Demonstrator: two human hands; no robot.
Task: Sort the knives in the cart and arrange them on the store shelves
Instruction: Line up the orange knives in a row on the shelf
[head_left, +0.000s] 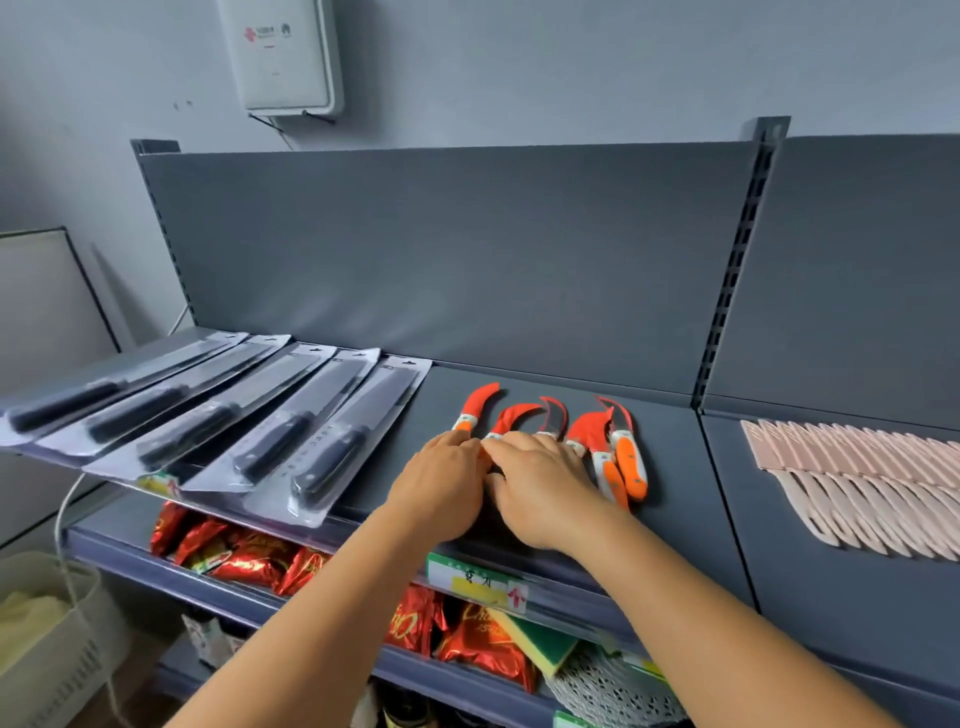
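Standing at the grey top shelf, I have both arms reaching over its front edge. Along the left of it lie the big black-handled knives in clear blister packs, fanned side by side, handles toward me. On the next bay to the right a row of pale pink knives overlaps neatly. Between them sits my current lot, the small curved knives with orange handles and red blade guards, some lined up apart, the right-hand few bunched and overlapping.

My left hand and right hand lie palm down, side by side and touching, over the handles of the middle ones. The fingers are curled down onto those handles; whether they pinch one or only press and nudge I cannot tell, since the backs of my hands hide the tips.

To do this well, I judge I should slide each handle, not lift it, keep fingertips off the one blade that seems bare, set the curves all hooking the same way with even gaps, then untangle the clump on the right
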